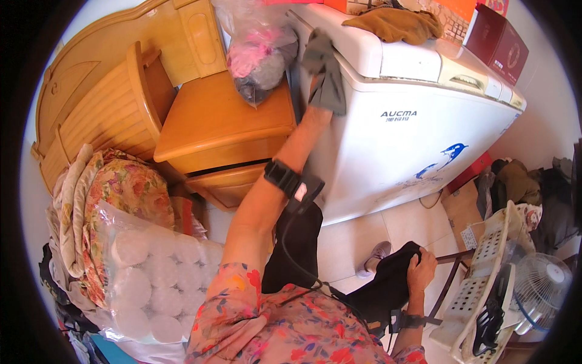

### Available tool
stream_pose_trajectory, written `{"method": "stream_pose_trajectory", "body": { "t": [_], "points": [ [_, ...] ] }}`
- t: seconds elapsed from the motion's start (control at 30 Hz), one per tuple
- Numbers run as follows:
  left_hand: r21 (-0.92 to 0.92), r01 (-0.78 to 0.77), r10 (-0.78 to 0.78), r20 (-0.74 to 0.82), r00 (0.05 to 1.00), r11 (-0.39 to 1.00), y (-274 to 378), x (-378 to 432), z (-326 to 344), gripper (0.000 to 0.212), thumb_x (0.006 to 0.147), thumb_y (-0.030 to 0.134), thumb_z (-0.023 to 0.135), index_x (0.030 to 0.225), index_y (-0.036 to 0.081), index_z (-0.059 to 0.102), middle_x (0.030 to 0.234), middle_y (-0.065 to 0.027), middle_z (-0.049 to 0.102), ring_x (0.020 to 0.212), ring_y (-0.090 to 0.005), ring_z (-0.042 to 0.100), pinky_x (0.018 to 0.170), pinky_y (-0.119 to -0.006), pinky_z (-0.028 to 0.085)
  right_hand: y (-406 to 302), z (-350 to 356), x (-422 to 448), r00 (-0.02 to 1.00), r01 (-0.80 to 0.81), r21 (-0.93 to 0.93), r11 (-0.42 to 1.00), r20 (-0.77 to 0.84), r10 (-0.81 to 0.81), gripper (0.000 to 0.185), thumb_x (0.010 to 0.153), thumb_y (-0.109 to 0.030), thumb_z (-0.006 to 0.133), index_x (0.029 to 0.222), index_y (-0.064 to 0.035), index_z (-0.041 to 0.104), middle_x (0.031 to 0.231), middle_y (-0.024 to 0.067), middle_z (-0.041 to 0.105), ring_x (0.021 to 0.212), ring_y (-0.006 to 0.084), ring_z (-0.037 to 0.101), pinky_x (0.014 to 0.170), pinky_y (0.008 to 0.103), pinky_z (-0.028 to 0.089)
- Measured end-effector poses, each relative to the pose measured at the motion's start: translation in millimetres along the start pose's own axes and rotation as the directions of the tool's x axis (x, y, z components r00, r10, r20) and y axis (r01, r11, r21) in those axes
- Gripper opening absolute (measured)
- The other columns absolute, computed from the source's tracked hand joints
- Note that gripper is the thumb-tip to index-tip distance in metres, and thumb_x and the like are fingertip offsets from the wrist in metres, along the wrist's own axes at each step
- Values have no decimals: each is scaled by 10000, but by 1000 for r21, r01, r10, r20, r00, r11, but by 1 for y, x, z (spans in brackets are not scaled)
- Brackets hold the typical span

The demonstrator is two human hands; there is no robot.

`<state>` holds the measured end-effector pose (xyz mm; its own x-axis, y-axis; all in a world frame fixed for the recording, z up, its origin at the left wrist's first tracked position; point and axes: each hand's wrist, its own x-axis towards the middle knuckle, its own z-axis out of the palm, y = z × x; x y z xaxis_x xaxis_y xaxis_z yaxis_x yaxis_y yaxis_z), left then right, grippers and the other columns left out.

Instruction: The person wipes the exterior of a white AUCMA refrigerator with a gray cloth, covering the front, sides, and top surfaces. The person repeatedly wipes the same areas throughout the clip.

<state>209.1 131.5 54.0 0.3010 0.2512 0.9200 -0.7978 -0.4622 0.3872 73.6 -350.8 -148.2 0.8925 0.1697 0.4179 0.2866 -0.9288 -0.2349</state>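
Note:
My left arm reaches forward to the left side of a white AUCMA chest freezer (391,150). A dark grey-green cloth (334,91) is in my left hand (314,85) and hides most of it. The cloth lies against the freezer's side wall, just below the lid (359,43) near its front left corner. Lower right, my right hand (420,269) rests on my knee, over black trousers (386,277), with nothing seen in it.
Left of the freezer, a wooden bedside cabinet (227,113) bears a plastic bag of stuff (261,63). A brown cloth (395,25) and a dark red box (498,43) lie on the lid. Wrapped paper rolls (159,277) stand left; a plastic rack (473,277) and fan (541,282) stand right.

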Motion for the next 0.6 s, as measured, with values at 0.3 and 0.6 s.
{"method": "stream_pose_trajectory", "body": {
  "t": [0.3,0.6],
  "points": [
    [-355,598,-684,-203,701,718,49,-9,9,500,1000,359,434,1357,10,444,1323,-76,500,1194,-176,469,1034,-287,363,-1,-4,4,1000,-3,27,1000,3,3,286,831,-155,625,1105,-74,620,1079,142,585,1026,358,529,889,446,452],
    [-515,494,-647,-167,743,700,-2,-19,-4,520,961,478,517,1256,50,498,1209,-81,566,1071,-185,548,867,-310,497,-8,1,9,1000,24,14,1000,-11,-24,271,845,-175,621,1102,-88,623,1086,140,589,1030,353,532,891,447,454]
  ]
}}
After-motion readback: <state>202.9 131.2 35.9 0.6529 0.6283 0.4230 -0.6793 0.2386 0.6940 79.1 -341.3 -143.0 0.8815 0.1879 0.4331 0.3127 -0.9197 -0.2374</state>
